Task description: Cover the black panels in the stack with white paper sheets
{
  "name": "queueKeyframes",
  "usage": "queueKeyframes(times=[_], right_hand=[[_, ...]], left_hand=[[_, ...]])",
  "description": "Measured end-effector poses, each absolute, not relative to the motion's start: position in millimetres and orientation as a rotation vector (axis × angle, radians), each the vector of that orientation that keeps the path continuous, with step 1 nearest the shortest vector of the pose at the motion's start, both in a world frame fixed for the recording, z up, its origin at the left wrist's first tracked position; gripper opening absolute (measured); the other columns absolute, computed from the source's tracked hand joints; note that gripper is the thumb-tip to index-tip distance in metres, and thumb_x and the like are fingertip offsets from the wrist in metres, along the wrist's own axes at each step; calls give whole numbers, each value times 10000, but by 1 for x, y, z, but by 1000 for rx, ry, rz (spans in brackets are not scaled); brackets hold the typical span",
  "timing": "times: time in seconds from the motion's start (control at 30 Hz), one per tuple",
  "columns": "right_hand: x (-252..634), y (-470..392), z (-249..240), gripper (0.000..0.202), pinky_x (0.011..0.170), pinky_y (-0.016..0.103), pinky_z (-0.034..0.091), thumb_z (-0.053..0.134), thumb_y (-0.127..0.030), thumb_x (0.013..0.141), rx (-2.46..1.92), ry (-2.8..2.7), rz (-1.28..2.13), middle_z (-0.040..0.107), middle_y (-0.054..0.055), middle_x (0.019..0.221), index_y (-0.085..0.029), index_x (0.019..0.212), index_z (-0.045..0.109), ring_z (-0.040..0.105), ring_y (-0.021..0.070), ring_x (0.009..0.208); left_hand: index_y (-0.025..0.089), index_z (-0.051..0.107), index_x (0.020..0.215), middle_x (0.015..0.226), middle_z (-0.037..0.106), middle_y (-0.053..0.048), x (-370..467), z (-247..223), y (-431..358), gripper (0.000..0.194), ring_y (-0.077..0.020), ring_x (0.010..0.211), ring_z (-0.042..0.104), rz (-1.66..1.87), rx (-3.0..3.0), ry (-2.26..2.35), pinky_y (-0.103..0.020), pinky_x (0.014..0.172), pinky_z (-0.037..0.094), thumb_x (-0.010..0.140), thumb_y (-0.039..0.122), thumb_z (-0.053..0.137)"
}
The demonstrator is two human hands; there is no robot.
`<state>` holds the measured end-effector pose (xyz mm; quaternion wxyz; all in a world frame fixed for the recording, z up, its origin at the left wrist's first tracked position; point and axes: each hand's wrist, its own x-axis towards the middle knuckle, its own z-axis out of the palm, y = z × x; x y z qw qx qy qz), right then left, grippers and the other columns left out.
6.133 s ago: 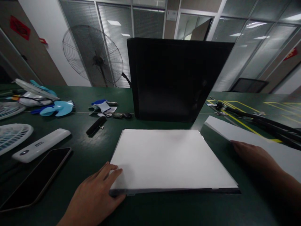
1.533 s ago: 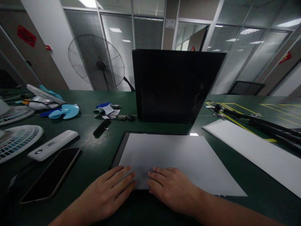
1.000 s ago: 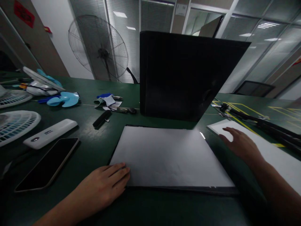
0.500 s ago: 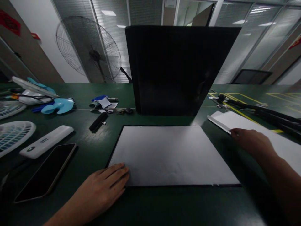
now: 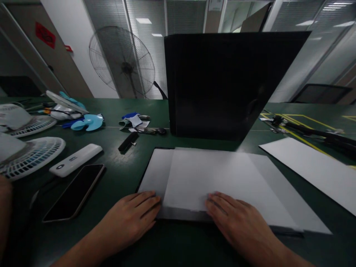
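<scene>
A flat white panel [image 5: 155,167] with a thin dark border lies on the green table. My left hand [image 5: 135,215] rests on its front left corner, fingers stretched out flat and holding nothing. A thin white sheet [image 5: 217,174] overlaps the panel, set off to the right so that a strip of panel shows at its left. My right hand [image 5: 239,218] has the sheet's near edge, with the fingers together on top and the thumb hidden. The sheet's right end reaches past the panel.
More white sheets [image 5: 311,167] lie to the right. A large black panel [image 5: 222,85] stands behind. On the left are a phone [image 5: 75,193], a white power bank [image 5: 76,159] and fan parts [image 5: 36,155]. Another person's blurred arm [image 5: 4,215] shows at the left edge.
My right hand has moved left from the stack at the right, bringing a white sheet over the panel. My left hand stays at the panel's corner. The view has turned slightly left.
</scene>
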<state>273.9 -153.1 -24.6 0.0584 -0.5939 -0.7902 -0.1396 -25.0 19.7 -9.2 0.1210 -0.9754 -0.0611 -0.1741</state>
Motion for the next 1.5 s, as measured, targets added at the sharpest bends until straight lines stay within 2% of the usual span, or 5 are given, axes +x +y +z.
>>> queueKeyframes(times=[0.33, 0.67, 0.93, 1.27, 1.5], right_hand=[[272, -149, -14, 397, 1008, 450, 567, 544, -303, 999, -1644, -2376, -186, 616, 11, 1418, -278, 1387, 623, 618, 248, 1253], [326, -148, -23, 591, 1050, 673, 491, 566, -573, 959, -2083, -2180, -116, 518, 106, 1508, -251, 1454, 590, 523, 388, 1351], [307, -147, -18, 662, 1093, 632, 476, 521, -636, 973, -2043, -2242, -14, 433, 68, 1578, -307, 1545, 470, 474, 348, 1406], [282, -148, -20, 692, 1122, 598, 450, 563, -631, 956, -1945, -2281, 62, 356, 122, 1614, -269, 1541, 487, 428, 365, 1439], [276, -147, -9, 753, 1175, 623, 362, 456, -701, 975, -1964, -2318, 287, 229, 97, 1665, -296, 1604, 366, 292, 354, 1515]], left_hand=[[190, 728, 1085, 1190, 766, -65, -27, -9, 21, 174, -246, 1130, 724, -449, -2902, -240, -342, 895, 617, 986, 227, 589], [200, 703, 1158, 1261, 738, -73, -29, -13, 21, 225, -260, 1190, 689, -370, -2946, -317, -383, 950, 605, 945, 261, 659], [200, 635, 1179, 1334, 663, -105, -29, -13, 17, 312, -325, 1258, 614, -532, -2886, -415, -487, 1014, 550, 872, 232, 683], [207, 698, 999, 1084, 744, -50, -28, -10, 18, 149, -261, 1008, 697, -413, -2920, -491, -420, 908, 558, 889, 306, 700], [239, 672, 1258, 1315, 703, -75, -29, -14, 20, 449, -323, 1151, 681, -341, -2884, -543, -493, 946, 564, 818, 288, 748]])
